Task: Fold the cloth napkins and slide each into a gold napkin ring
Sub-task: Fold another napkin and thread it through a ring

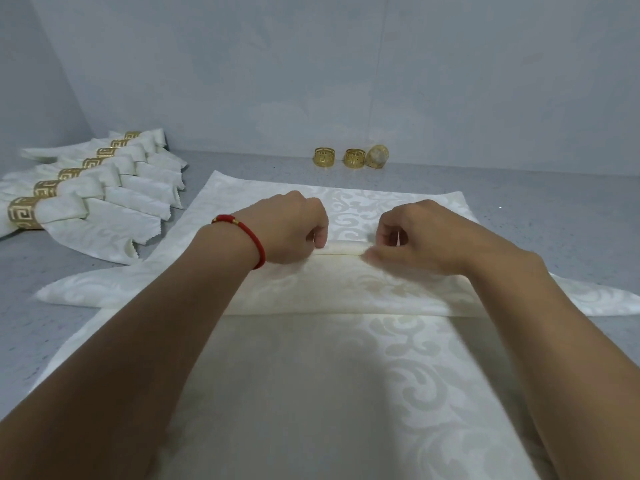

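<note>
Nearest me, both forearms reach over the cream napkin (311,375) spread on the grey table (554,223). At mid-frame my left hand (291,233) and right hand (419,237) each have their grip closed, pinching the napkin's narrow pleat (343,249) side by side, which I judge keeps the fold straight while I gather it. At left lie finished napkins (104,209) already ringed, stacked clear of my work; three gold rings (353,158) wait at the back wall within reach.
</note>
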